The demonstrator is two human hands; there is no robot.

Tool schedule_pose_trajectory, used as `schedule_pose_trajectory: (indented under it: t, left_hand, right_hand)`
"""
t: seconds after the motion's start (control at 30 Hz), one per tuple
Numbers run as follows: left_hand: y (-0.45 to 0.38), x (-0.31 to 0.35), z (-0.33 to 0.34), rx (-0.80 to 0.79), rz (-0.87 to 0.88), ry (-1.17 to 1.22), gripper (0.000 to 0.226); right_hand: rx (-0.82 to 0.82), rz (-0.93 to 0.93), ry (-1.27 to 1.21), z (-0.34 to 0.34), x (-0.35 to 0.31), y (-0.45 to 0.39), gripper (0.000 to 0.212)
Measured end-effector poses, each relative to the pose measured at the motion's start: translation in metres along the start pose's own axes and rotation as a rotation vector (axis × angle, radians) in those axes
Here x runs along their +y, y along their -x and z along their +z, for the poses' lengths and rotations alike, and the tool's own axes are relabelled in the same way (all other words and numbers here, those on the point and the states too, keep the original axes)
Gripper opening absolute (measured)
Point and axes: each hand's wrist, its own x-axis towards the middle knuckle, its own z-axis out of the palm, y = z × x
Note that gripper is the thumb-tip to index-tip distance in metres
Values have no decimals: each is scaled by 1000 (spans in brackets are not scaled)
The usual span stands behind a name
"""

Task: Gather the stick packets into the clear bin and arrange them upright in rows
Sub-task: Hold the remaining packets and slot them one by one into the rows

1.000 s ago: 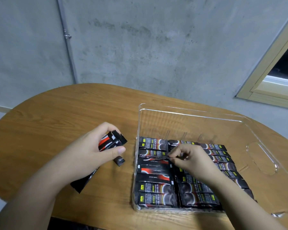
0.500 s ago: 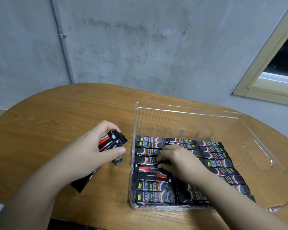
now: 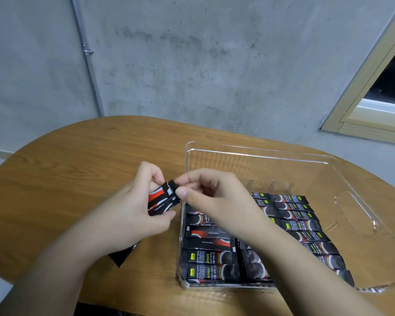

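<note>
The left grip is curled round a small bundle of packets at mid-frame, just left of the bin. The right grip pinches the top end of one packet in that bundle between thumb and forefinger. The step in hand looks like drawing a single packet off for placing. Next it must be pulled free and carried right, over the bin wall, into the rows filling the lower middle of the frame on the surface.
</note>
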Motion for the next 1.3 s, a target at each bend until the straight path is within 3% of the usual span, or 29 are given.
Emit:
schedule_pose_trajectory:
  t: [0.17, 0.3, 0.4, 0.53, 0.63, 0.77, 0.9, 1.0, 1.13, 1.3]
  left_hand:
    - [2, 4, -1, -24, 41, 19, 45]
    - [3, 10, -6, -89, 41, 103, 51]
    - [3, 9, -7, -122, 35, 81, 52]
    - [2, 1, -8, -83, 45, 57, 32]
    - [1, 3, -7, -95, 62, 62, 32]
    - [-1, 6, -5, -104, 84, 68, 33]
    - [-1, 5, -3, -95, 77, 85, 27]
    - [-1, 5, -3, -77, 76, 84, 29]
    - [1, -2, -11, 9, 32, 60, 35]
    - [2, -6, -12, 51, 42, 72, 35]
  right_hand:
    - [-85, 71, -216, -6, 2, -3, 15]
    - [-106, 56, -197, -15, 2, 1, 30]
    - [6, 80, -168, -31, 5, 5, 31]
    - [103, 132, -155, -48, 16, 12, 26]
    - [40, 141, 21, -47, 22, 14, 16]
    - [-32, 4, 250, -44, 19, 14, 30]
    - [-71, -295, 697, -34, 18, 11, 38]
    - [-63, -315, 758, -37, 24, 8, 44]
    - [51, -44, 754, -56, 43, 18, 43]
    - [-155, 260, 1038, -47, 71, 25, 45]
